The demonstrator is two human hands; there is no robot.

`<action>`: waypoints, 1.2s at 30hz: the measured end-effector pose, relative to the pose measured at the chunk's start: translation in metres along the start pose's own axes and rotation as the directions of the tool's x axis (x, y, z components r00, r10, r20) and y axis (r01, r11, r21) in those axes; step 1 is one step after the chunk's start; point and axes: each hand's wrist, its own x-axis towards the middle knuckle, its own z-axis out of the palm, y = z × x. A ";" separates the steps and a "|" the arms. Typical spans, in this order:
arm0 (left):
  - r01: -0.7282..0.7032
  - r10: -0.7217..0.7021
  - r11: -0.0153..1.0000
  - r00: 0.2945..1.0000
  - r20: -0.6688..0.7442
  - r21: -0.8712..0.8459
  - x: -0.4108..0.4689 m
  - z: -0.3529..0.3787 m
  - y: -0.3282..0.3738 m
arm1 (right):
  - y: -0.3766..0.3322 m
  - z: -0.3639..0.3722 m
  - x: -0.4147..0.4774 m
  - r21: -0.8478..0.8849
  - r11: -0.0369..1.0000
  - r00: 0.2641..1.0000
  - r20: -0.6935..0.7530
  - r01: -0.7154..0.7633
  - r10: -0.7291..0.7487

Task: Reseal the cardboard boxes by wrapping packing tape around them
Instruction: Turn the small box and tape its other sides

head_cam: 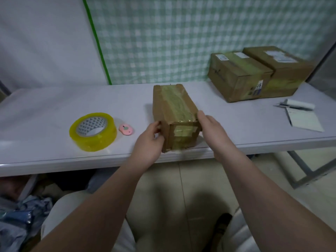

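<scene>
A small brown cardboard box (174,113) stands at the front edge of the white table (54,106), with a strip of yellowish tape along its top and down its near face. My left hand (151,140) grips the box's near left corner, thumb on the edge. My right hand (212,128) lies against the box's right side with straight fingers. A thick yellow roll of packing tape (93,131) lies flat to the left of the box. A small pink cutter (126,128) sits between the roll and the box.
Two larger taped cardboard boxes (240,77) (283,70) stand side by side at the back right. A notepad with a pen (300,113) lies at the right. A checked curtain hangs behind the table. Clutter lies on the floor under the table's left.
</scene>
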 end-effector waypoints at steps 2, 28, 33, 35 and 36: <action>-0.007 0.006 0.998 1.000 -0.027 -0.063 -0.003 0.001 0.005 | 0.005 -0.002 -0.003 0.087 0.996 0.997 0.068 0.026 -0.032; -0.166 0.042 0.918 0.943 0.329 0.361 0.030 -0.044 0.110 | -0.055 -0.027 -0.006 -0.010 0.978 0.935 0.294 0.210 -0.198; -0.342 0.201 0.709 0.936 0.288 0.616 0.023 -0.041 0.109 | -0.051 -0.025 0.001 -0.040 0.970 0.932 0.290 0.240 -0.218; -0.401 0.290 0.637 0.916 0.278 0.658 0.018 -0.040 0.107 | -0.051 -0.023 0.003 -0.043 0.968 0.929 0.297 0.245 -0.222; -0.416 0.320 0.606 0.908 0.271 0.677 0.016 -0.040 0.106 | -0.051 -0.022 0.003 -0.038 0.968 0.928 0.295 0.248 -0.226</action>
